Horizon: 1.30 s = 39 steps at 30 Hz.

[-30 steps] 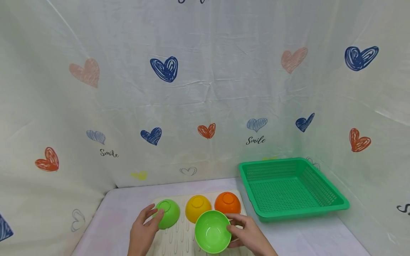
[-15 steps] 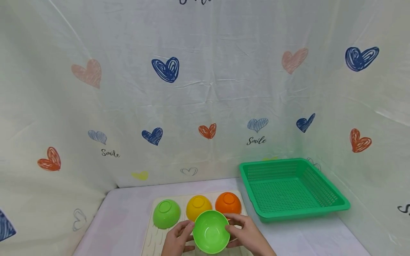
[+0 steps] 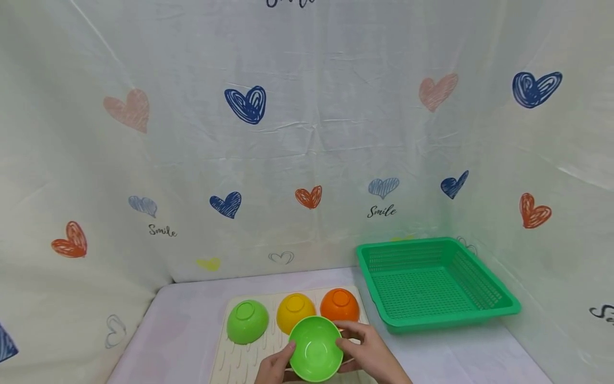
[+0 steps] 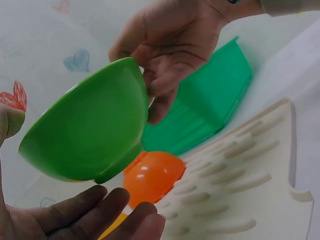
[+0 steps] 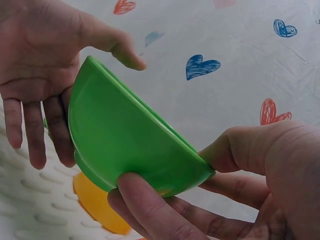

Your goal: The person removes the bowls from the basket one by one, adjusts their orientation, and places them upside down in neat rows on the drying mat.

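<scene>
A green bowl (image 3: pixel 315 349) is held tilted above the front of a cream ribbed mat (image 3: pixel 240 362). My right hand (image 3: pixel 364 349) pinches its right rim, thumb on the rim (image 5: pixel 235 150) and fingers under the base. My left hand (image 3: pixel 277 364) cups the bowl's left side. Its fingers (image 5: pixel 30 135) lie straight behind the green bowl (image 5: pixel 130 140) and its thumb reaches over the rim. In the left wrist view the fingers (image 4: pixel 100 215) lie just beneath the green bowl (image 4: pixel 87 132).
Three bowls stand upside down in a row at the mat's back: green (image 3: pixel 247 321), yellow (image 3: pixel 295 310) and orange (image 3: pixel 339 303). An empty green mesh basket (image 3: pixel 434 282) sits to the right. Heart-printed cloth walls close in the table on three sides.
My left hand has left the upside-down green bowl and come right to the held bowl's left side. The right hand has kept its hold, and the bowl has barely moved.
</scene>
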{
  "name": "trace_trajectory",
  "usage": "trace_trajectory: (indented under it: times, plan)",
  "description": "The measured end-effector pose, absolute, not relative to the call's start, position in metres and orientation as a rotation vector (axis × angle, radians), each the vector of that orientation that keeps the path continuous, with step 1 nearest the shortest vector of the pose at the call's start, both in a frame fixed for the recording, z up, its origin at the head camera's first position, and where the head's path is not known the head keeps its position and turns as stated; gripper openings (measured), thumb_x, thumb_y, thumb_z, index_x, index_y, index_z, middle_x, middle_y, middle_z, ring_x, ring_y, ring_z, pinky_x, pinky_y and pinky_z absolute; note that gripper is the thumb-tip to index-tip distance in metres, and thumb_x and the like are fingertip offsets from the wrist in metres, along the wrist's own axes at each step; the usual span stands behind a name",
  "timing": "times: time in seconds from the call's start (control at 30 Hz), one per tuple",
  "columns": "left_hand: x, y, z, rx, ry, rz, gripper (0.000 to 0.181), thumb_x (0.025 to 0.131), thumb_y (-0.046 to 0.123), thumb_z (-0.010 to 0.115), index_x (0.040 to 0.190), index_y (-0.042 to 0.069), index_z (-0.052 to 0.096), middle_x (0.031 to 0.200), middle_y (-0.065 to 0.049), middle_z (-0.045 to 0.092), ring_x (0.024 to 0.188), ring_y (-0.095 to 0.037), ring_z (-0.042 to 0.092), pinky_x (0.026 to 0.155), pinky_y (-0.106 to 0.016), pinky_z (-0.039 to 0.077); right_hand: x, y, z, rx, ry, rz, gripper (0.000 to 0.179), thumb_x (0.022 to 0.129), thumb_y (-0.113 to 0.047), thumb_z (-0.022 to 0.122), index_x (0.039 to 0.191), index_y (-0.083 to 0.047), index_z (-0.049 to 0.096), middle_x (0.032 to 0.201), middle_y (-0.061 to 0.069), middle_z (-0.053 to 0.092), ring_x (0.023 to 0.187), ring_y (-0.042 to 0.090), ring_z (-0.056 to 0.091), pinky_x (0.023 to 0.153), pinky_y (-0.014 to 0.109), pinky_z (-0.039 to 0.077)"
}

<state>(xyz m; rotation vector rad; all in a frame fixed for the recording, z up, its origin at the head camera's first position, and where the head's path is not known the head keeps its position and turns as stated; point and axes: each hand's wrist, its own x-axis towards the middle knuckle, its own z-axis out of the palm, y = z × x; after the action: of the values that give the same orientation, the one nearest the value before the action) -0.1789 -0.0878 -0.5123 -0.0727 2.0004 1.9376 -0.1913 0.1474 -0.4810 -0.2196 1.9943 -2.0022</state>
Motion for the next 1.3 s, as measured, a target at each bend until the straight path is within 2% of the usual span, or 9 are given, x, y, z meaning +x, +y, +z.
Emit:
trace_trajectory:
  times: [0.3,0.57,0.73,0.9,1.1,1.2,1.3]
  plan:
    - [-0.173,-0.085,-0.513,-0.029,1.915,2.024,0.066,0.097,0.051,0.042,0.107,-0.009,0.067,0.092,-0.018,0.073,0.080,-0.025,0.072,0.075,-0.036,0.060,-0.190,0.150,-0.480,-0.216,1.995,-2.002,0.046,0.093,-0.015,0.060,0.135,0.001,0.052,0.099,0.013,0.062,0.072,0.029,0.071,0.064,0.045,0.060]
    - [-0.176,-0.092,-0.519,0.197,1.646,2.031,0.074,0.097,0.056,0.035,0.126,-0.009,0.055,0.109,-0.020,0.069,0.095,-0.028,0.070,0.086,-0.040,0.057,-0.189,0.150,-0.479,-0.233,1.989,-2.008,0.046,0.093,-0.016,0.060,0.135,0.000,0.052,0.098,0.012,0.062,0.072,0.030,0.070,0.064,0.046,0.060]
    - [-0.181,-0.092,-0.528,0.135,1.391,2.061,0.073,0.096,0.058,0.035,0.132,-0.003,0.052,0.113,-0.016,0.068,0.101,-0.027,0.067,0.092,-0.040,0.054,-0.189,0.150,-0.477,-0.242,1.975,-2.013,0.044,0.093,-0.015,0.060,0.134,0.000,0.053,0.098,0.012,0.063,0.072,0.030,0.070,0.064,0.047,0.059]
    - [-0.177,-0.094,-0.522,0.218,1.445,2.112,0.071,0.098,0.053,0.036,0.130,-0.007,0.053,0.113,-0.019,0.068,0.100,-0.024,0.068,0.091,-0.037,0.055,-0.189,0.148,-0.478,-0.249,1.962,-2.022,0.044,0.094,-0.015,0.059,0.134,0.000,0.053,0.099,0.011,0.064,0.072,0.030,0.071,0.065,0.047,0.060]
    - [-0.174,-0.101,-0.510,0.169,1.629,2.119,0.061,0.099,0.044,0.042,0.122,-0.010,0.058,0.103,-0.016,0.072,0.090,-0.021,0.071,0.084,-0.036,0.058,-0.190,0.146,-0.479,-0.330,1.987,-2.016,0.041,0.094,-0.015,0.059,0.133,-0.001,0.055,0.111,0.016,0.065,0.087,0.026,0.070,0.069,0.045,0.060]
    - [-0.177,-0.106,-0.505,0.128,1.698,2.107,0.060,0.098,0.041,0.049,0.125,-0.013,0.054,0.102,-0.014,0.072,0.090,-0.021,0.071,0.083,-0.037,0.058,-0.191,0.147,-0.477,-0.368,2.062,-1.974,0.038,0.095,-0.017,0.059,0.131,-0.003,0.058,0.119,0.017,0.064,0.094,0.023,0.069,0.073,0.041,0.060]
    - [-0.182,-0.111,-0.500,0.114,1.818,2.082,0.061,0.096,0.036,0.056,0.130,-0.014,0.048,0.108,-0.012,0.068,0.093,-0.020,0.070,0.083,-0.037,0.058,-0.192,0.148,-0.474,-0.372,2.122,-1.940,0.038,0.094,-0.019,0.060,0.130,-0.004,0.058,0.119,0.016,0.063,0.095,0.022,0.068,0.075,0.037,0.060]
